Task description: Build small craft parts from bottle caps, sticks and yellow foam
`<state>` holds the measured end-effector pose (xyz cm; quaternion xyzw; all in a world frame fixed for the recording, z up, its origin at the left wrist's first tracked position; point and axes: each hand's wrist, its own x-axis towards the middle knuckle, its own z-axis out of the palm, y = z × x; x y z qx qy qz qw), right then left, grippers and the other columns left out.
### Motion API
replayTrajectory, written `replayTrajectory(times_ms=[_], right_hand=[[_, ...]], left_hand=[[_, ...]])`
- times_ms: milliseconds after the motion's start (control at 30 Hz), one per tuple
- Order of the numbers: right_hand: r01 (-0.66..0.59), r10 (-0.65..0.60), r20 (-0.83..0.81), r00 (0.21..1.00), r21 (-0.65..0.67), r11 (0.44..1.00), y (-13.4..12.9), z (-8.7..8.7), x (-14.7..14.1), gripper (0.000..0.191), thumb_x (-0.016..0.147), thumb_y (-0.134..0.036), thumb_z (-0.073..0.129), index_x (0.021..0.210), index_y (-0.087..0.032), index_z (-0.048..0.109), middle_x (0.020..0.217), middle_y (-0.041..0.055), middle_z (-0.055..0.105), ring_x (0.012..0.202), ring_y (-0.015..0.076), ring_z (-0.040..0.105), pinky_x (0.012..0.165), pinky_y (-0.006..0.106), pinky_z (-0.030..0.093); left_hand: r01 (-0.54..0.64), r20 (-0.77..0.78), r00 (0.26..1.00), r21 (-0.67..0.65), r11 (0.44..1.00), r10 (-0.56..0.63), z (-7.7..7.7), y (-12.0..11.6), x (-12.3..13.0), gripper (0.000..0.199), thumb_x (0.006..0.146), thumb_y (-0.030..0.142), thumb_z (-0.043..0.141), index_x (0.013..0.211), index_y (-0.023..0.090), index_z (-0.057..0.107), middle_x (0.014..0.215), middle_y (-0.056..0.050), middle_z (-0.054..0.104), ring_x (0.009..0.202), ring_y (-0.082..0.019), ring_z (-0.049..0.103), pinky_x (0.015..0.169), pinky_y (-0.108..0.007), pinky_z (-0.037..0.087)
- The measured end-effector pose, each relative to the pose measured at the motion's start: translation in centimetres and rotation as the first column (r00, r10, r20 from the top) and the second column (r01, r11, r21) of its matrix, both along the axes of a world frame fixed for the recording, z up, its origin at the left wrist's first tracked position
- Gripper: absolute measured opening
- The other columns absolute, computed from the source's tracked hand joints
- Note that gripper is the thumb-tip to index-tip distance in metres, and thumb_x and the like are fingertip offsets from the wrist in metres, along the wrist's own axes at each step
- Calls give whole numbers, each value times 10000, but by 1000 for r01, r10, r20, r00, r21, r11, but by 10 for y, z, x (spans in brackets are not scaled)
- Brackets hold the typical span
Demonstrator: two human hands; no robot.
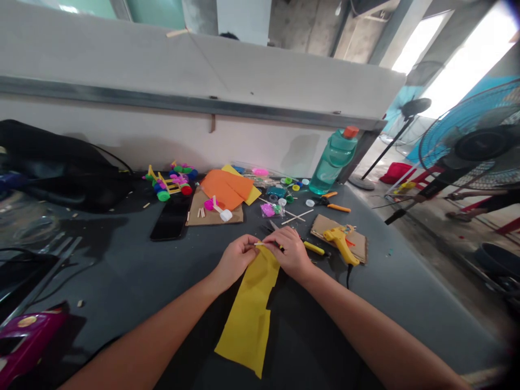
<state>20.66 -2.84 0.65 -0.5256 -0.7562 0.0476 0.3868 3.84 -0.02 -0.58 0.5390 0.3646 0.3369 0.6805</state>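
A long yellow sheet (249,319), paper or felt, with a notched right side, hangs down toward me from both hands. A short pale stick (259,244) lies across its top edge. My left hand (239,255) pinches the sheet's upper left corner and the stick's left end. On the other side, my right hand (290,250) is closed on the upper right corner and the stick's right end; its fingertips are partly hidden. Just beyond the right hand are scissors (273,224) and a yellow-handled tool (314,248).
A yellow glue gun (343,244) rests on cardboard at the right. Behind the hands are orange sheets (227,187), a dark phone (167,219), bottle caps, orange-handled pliers (338,207) and a teal bottle (333,160). A black bag (52,162) and a magenta object (30,344) are left.
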Motion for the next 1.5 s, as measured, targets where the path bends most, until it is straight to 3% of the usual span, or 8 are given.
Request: replayTrajectory(times_ms=[433, 833, 1000, 1100, 1500], right_hand=[[106, -112, 106, 988, 60, 993, -5, 2, -3, 85, 836, -226, 578, 767, -219, 627, 794, 25, 672, 833, 194, 555, 785, 339, 350], [49, -57, 112, 992, 70, 996, -6, -1, -6, 143, 859, -216, 524, 752, -219, 618, 790, 45, 678, 809, 198, 580, 756, 338, 393], [47, -47, -17, 999, 29, 998, -3, -3, -6, 58, 832, -253, 573, 825, -218, 618, 784, 42, 659, 783, 194, 575, 733, 322, 436], [58, -59, -108, 992, -15, 998, -1, -4, -4, 111, 796, -273, 628, 892, -216, 625, 812, 40, 664, 799, 193, 585, 730, 312, 455], [50, -51, -111, 992, -13, 999, 1, -7, -2, 107, 831, -259, 586, 760, -231, 661, 703, 22, 657, 727, 185, 574, 688, 315, 439]], left_hand=[[-71, 77, 994, -64, 995, 76, 3, -1, 3, 222, 723, 305, 638, 889, 182, 557, 699, 18, 628, 608, -121, 580, 589, -221, 436], [-116, 12, 993, -1, 993, 116, 6, -1, 3, 249, 709, 388, 658, 818, 173, 595, 683, 13, 610, 607, -122, 550, 570, -219, 413], [-159, -31, 986, 85, 984, 162, 1, 1, 0, 239, 736, 403, 637, 787, 173, 603, 667, 8, 611, 610, -127, 552, 559, -216, 408], [-189, -24, 981, 88, 978, 192, 0, 2, -1, 237, 740, 403, 636, 801, 176, 606, 678, 6, 618, 619, -133, 562, 573, -223, 419], [-220, 2, 975, 42, 975, 220, 4, 0, 1, 228, 706, 385, 658, 789, 175, 628, 660, 9, 609, 603, -129, 558, 551, -221, 422]])
